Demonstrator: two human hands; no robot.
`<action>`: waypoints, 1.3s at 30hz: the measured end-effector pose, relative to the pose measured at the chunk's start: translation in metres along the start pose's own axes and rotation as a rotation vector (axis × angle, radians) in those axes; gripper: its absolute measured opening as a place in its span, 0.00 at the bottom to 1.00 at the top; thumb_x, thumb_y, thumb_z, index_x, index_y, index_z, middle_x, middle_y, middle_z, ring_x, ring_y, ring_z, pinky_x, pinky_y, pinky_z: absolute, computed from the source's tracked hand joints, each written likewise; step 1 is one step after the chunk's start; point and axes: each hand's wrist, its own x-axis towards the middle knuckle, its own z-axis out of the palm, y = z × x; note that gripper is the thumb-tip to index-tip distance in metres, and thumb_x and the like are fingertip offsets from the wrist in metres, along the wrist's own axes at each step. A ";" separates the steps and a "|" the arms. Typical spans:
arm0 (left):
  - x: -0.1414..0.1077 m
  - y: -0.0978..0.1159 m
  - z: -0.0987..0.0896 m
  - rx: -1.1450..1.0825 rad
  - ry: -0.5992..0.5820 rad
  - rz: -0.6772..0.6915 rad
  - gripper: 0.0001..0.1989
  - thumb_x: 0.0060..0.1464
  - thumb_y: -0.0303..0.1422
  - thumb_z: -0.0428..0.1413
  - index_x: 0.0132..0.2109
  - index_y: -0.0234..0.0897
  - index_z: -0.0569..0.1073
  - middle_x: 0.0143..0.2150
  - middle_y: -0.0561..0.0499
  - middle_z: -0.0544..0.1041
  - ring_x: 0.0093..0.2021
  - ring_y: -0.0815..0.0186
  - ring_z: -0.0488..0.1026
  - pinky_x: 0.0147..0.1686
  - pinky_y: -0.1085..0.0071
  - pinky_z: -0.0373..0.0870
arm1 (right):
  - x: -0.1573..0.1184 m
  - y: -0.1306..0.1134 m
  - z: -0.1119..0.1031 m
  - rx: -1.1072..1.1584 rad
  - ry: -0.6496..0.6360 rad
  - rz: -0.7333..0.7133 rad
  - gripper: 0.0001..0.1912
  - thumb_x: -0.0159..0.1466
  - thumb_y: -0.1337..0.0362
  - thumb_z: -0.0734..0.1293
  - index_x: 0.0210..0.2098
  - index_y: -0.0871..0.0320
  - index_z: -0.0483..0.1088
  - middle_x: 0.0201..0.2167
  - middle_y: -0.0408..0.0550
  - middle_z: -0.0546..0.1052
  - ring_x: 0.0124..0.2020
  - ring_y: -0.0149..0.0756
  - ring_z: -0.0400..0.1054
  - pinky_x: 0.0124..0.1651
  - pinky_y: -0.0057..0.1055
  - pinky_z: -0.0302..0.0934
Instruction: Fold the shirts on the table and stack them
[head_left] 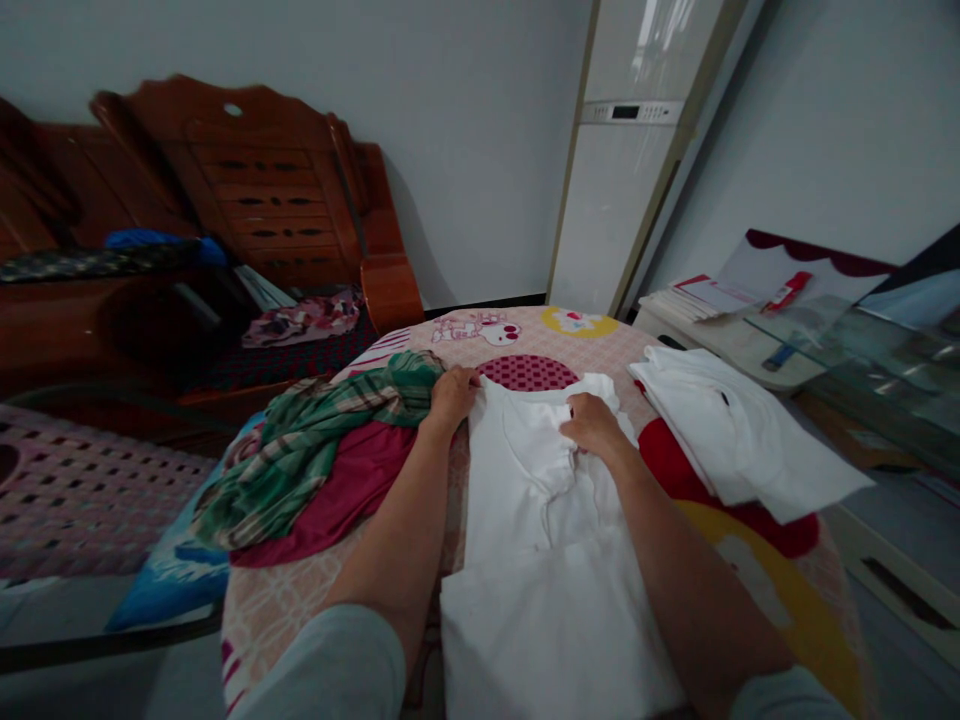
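A white garment lies spread on the round table, which has a pink patterned cover. My left hand pinches the garment's upper left corner, its fingers closed on the cloth. Farther right, my right hand grips the same garment near its upper right part, fingers bent around a fold. The lower part of the cloth looks folded over between my forearms. Close beside my left hand is a crumpled green plaid cloth, on top of a dark pink cloth.
Folded white clothes lie on a red cloth at the table's right. A woven chair stands at left, a wooden bench behind. A tall white cabinet unit and a side table with papers are beyond.
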 end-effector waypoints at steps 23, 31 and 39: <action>-0.004 0.065 -0.038 -0.423 -0.219 0.147 0.05 0.50 0.28 0.56 0.33 0.33 0.77 0.26 0.52 0.77 0.27 0.68 0.73 0.31 0.74 0.68 | 0.014 0.016 0.005 -0.067 0.076 0.224 0.08 0.58 0.64 0.68 0.36 0.58 0.77 0.40 0.54 0.80 0.46 0.43 0.74 0.42 0.30 0.64; -0.067 0.150 -0.047 -0.070 -0.823 0.574 0.07 0.46 0.34 0.64 0.31 0.34 0.77 0.29 0.48 0.79 0.31 0.62 0.77 0.32 0.71 0.70 | 0.017 0.025 0.005 0.059 0.071 0.208 0.07 0.55 0.62 0.71 0.33 0.57 0.77 0.35 0.50 0.81 0.41 0.39 0.75 0.38 0.27 0.62; -0.082 0.146 -0.030 0.193 -0.640 0.599 0.08 0.51 0.25 0.57 0.39 0.32 0.78 0.40 0.40 0.80 0.42 0.54 0.78 0.38 0.66 0.70 | 0.018 0.025 0.006 0.076 0.069 0.211 0.06 0.54 0.63 0.72 0.32 0.57 0.77 0.35 0.50 0.81 0.40 0.39 0.75 0.39 0.28 0.62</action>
